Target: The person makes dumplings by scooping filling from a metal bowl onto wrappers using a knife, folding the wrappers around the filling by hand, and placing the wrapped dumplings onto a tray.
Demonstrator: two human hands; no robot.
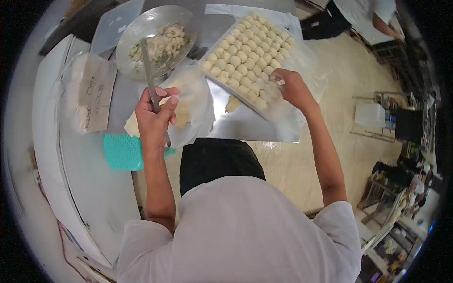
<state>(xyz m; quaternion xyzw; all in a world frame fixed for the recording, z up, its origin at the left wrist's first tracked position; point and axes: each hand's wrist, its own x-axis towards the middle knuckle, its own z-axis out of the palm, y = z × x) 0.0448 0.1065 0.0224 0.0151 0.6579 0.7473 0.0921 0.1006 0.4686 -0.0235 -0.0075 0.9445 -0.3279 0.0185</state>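
My left hand (155, 111) is wrapped round a long, narrow metal spatula (147, 63), its upper end in front of the bowl. Inside the clear bowl (125, 45) lies a pale filling (170, 40) with green bits. Below it, plastic and thin dough wrappers (181, 115) rest by my left hand. My right hand (292, 88) is closed at the right edge of a tray (236, 97), pinching the clear plastic sheet (306, 66). Rows of pale, rounded dumplings (247, 49) fill the tray; the plastic hazes over some near my fingers.
A wrapped pack with handwriting (92, 94) lies at the left. A turquoise perforated basket (122, 152) sits below it. A scrap of dough (232, 104) lies on the metal table (240, 125). Another person (354, 16) stands beyond, with a stool (370, 115) at the right.
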